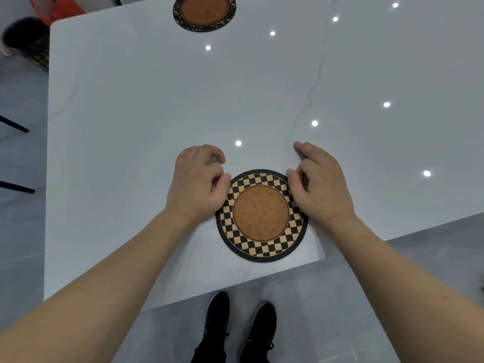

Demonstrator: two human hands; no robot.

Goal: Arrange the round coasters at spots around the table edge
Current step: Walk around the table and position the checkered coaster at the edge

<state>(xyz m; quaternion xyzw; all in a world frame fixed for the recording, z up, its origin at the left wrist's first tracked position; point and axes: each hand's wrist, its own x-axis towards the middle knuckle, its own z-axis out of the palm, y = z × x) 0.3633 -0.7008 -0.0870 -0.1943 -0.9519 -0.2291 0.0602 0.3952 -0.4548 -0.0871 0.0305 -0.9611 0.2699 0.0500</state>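
Placing step, looks near done. Checkered coaster (262,215) flat on table (131,113), at 6 o'clock edge, just inside rim. Left hand (196,183) at coaster's 10 o'clock, fingers curled, loosely touching rim; right hand (320,184) at 2 o'clock, half-curled, overlapping rim. No firm grip visible. Second coaster (204,12) already at 12 o'clock edge. Next, probably: release, fetch another for 3 or 9 o'clock.

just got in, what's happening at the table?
A person stands at the near edge of a white table, both hands on a checkered round coaster lying flat by that edge. The left hand covers its left rim, the right hand its right rim, apparently nudging it into place. A second coaster, dark-bordered, already sits at the far edge.
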